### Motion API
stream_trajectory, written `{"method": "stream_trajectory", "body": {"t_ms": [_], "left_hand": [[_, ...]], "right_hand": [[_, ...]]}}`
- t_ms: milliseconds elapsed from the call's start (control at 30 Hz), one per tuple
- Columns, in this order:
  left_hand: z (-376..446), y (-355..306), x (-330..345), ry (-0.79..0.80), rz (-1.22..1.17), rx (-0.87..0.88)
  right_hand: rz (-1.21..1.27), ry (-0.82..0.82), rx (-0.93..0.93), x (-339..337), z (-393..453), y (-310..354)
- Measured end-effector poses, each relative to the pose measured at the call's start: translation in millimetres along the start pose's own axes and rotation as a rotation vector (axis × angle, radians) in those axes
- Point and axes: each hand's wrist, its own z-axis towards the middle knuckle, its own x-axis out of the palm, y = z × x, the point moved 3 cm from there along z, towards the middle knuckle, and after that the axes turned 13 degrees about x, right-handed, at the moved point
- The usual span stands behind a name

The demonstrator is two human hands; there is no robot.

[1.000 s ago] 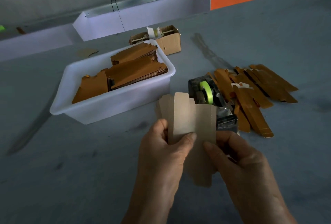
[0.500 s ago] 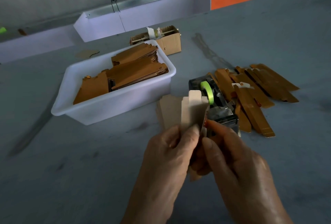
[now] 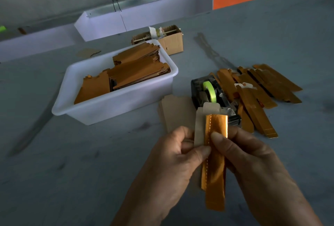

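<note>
Grey tabletop [image 3: 72, 171], dim light. Folded gold card [image 3: 216, 171] held just above it between both hands, long axis running straight away from me, far end pointing at the tape dispenser [image 3: 213, 97] just beyond. Left hand [image 3: 173, 162] pinches the plain flap beside the perforated seam. Right hand [image 3: 253, 164] pinches the gold face and sits nearer the dispenser. No brand or writing legible anywhere.

Glossy, slightly wrinkled orange-gold foil on the outer face of the folded carton [image 3: 215, 171] and matt pale brown card on its inner flaps, smooth white plastic for the tub [image 3: 115, 112], dark shiny plastic for the tape dispenser [image 3: 196, 88], dull grey matt table [image 3: 72, 171].
</note>
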Motion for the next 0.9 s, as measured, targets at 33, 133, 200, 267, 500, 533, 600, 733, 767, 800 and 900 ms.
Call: {"method": "stream_trajectory", "body": {"t_ms": [33, 133, 200, 267, 500, 533, 600, 733, 767, 800, 900], "left_hand": [[-0.2, 0.1, 0.5, -0.013, -0.005, -0.009], [-1.1, 1.3, 2.3, -0.084, 0.000, 0.016], [-0.3, 3.9, 1.0, -0.192, 0.038, 0.057], [0.0, 6.3, 0.7, -0.282, 0.053, 0.074], [-6.2, -5.4, 15.3, -0.434, 0.664, 0.399], [-6.6, -7.6, 21.4, -0.401, 0.837, 0.432], [-11.0, -6.0, 33.4, -0.362, 1.102, 0.466], [-11.0, 2.0, 37.1, -0.361, 1.254, 0.406], [-9.9, 4.1, 38.2, -0.366, 1.190, 0.403], [-7.4, 5.5, 37.2, -0.349, 1.087, 0.373], [-9.4, 9.0, 44.8, -0.360, 0.924, 0.360]], "right_hand": [[0.028, -0.001, 0.014, -0.9, 0.4, -0.9], [0.065, -0.035, 0.047, -4.5, 1.1, -1.9], [0.071, -0.041, 0.063, -5.8, 1.6, -1.7], [0.077, -0.035, 0.068, -4.7, 1.6, -2.0], [0.141, -0.071, 0.044, 1.2, 4.3, -2.9], [0.145, -0.075, 0.036, 2.2, 4.0, -2.6], [0.147, -0.075, 0.022, 4.3, 3.1, -1.6], [0.123, -0.070, 0.023, 7.4, 1.2, -1.8], [0.122, -0.069, 0.035, 7.9, 0.9, -2.5], [0.126, -0.072, 0.049, 8.5, 0.0, -3.3], [0.123, -0.095, 0.053, 10.6, -2.4, -4.4]]}}
